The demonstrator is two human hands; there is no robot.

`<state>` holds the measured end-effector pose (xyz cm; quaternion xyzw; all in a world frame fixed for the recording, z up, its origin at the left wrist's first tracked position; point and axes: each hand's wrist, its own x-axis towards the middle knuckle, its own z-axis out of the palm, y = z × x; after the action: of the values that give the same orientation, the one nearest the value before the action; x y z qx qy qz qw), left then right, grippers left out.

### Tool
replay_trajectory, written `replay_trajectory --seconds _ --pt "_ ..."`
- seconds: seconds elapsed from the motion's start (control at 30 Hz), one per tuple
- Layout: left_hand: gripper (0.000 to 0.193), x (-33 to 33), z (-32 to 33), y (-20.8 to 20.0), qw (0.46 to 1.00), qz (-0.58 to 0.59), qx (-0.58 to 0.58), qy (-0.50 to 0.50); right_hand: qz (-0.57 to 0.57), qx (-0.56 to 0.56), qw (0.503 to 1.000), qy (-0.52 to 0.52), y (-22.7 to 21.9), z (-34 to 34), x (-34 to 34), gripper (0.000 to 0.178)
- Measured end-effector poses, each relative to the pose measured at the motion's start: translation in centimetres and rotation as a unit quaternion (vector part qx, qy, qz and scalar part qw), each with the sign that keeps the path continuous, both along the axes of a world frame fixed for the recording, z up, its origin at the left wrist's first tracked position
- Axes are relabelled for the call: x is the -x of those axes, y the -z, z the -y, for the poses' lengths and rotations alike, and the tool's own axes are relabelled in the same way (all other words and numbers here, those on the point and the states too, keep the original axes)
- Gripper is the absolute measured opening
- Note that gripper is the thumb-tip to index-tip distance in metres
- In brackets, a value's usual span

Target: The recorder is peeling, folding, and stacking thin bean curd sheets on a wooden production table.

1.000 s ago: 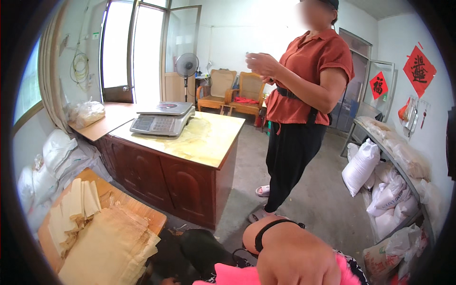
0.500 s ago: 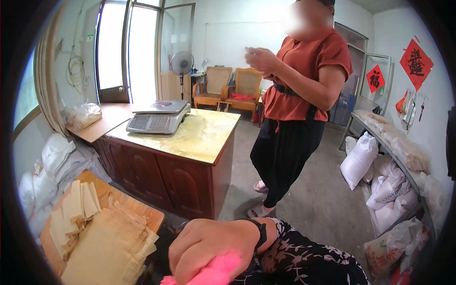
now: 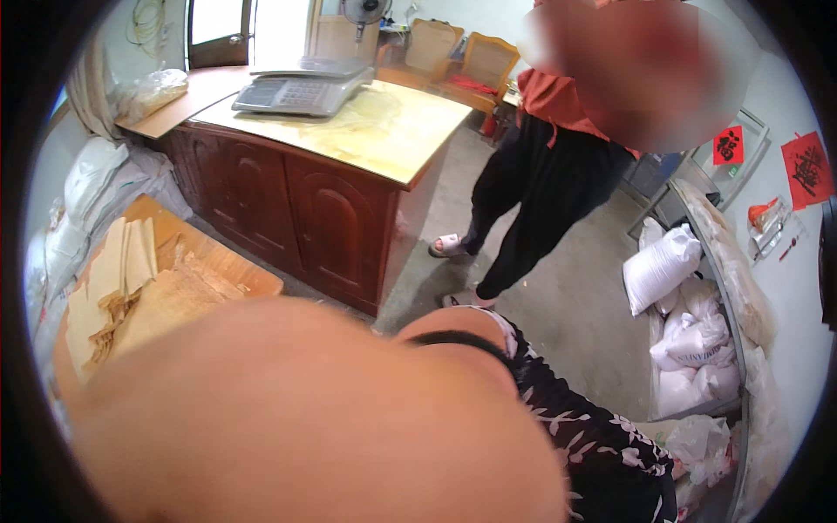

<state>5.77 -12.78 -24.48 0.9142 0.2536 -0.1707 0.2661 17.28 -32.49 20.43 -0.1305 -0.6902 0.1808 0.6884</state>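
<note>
A storeroom: one cabinet [image 3: 331, 218] upper left bears one scale [image 3: 301, 85]; two chairs [image 3: 458, 57] behind. One blurred hand [image 3: 305, 418] fills the lower frame, raised close; grip cannot be told.

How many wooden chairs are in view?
2: both at the back wall past the counter, one chair left of the other chair. More may be hidden behind the blurred hand.
</note>
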Motion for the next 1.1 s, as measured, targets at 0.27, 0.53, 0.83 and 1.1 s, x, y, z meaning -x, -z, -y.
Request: replay_trajectory --seconds 0.27,0.53,0.83,1.1 --pt "0.037 0.6 -0.2 -0.4 1.0 -0.011 0.001 -0.014 -0.009 -0.026 1.0 -0.005 1.2 -1.8 0.8 0.034" --pt "0.037 1.8 0.2 0.1 1.0 -0.005 0.006 -0.024 0.022 -0.017 0.999 -0.035 2.0 -3.4 0.9 0.034" --pt "0.036 1.6 0.0 -0.2 1.0 0.001 0.004 -0.031 0.043 -0.067 0.995 -0.058 1.2 -4.6 1.1 0.036" --pt "0.036 0.2 -0.1 -0.4 0.999 0.005 0.01 -0.036 0.033 -0.125 0.987 -0.092 1.5 -6.5 2.9 0.039"
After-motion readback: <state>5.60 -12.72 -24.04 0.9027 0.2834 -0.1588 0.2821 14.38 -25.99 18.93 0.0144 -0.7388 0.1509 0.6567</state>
